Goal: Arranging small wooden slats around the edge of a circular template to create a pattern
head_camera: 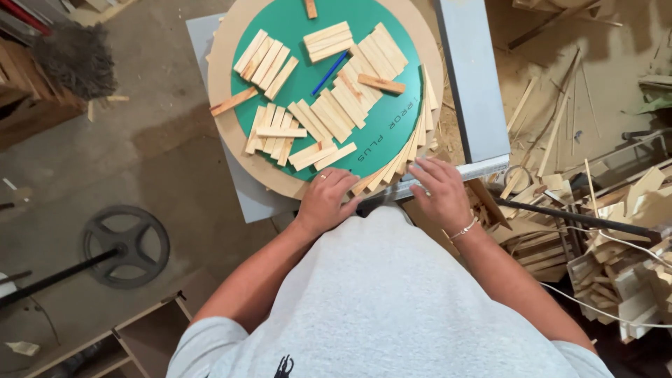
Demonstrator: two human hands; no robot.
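— Well, look how little room there is around that bench. Concrete floor (161, 161) lies open on the left, but the right side is heaped with offcuts (616, 245), pale splintered wood lying every way.

— And the work surface?

— A grey square table (245, 199), with a round fibreboard disc (224, 133) overhanging it toward the person. On the disc sits a smooth green circular sheet (378, 133), leaving a tan ring bare round its rim. A grey metal beam (472, 77) runs away along the right edge of the disc.

— What is lying on the green?

— Short flat wooden slats (336, 112), raw and light-coloured, in loose fans, most lying aslant. A blue pencil (329, 73) lies among them, its long axis running from lower left to upper right.

— And the hands?

— Both are at the near rim. A row of slats (409, 143) stands on edge along the right curve of the disc, packed side by side, each long axis pointing roughly inward toward the centre. The left hand (325, 199), with a ring on it, rests flat, fingers spread over the lower end of that row. The right hand (437, 189), with a thin bracelet at the wrist, is pressed palm down, fingers together, against the slats just beside it. Neither hand is closed round anything; they press rather than clasp.
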